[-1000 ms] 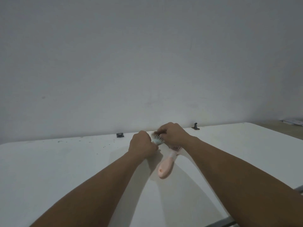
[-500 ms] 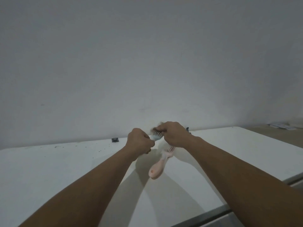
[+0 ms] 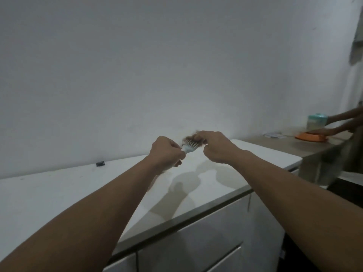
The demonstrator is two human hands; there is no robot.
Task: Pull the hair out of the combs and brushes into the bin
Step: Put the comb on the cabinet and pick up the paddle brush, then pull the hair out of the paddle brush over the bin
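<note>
My left hand is closed around the handle of a small pale blue brush, held up in the air above the white counter. A tuft of brown hair sits on the brush's bristles. My right hand pinches that tuft at the top of the brush head. No bin and no other comb or brush is in view.
A small black object lies near the wall at the counter's back edge. White cabinet fronts drop below the counter's front edge. At far right, another person's hands touch an orange dish and a teal-lidded container on a brown surface.
Both hands have lifted the blue brush up off the counter. My view has turned right, so the pink brush that lay on the counter is out of sight.
</note>
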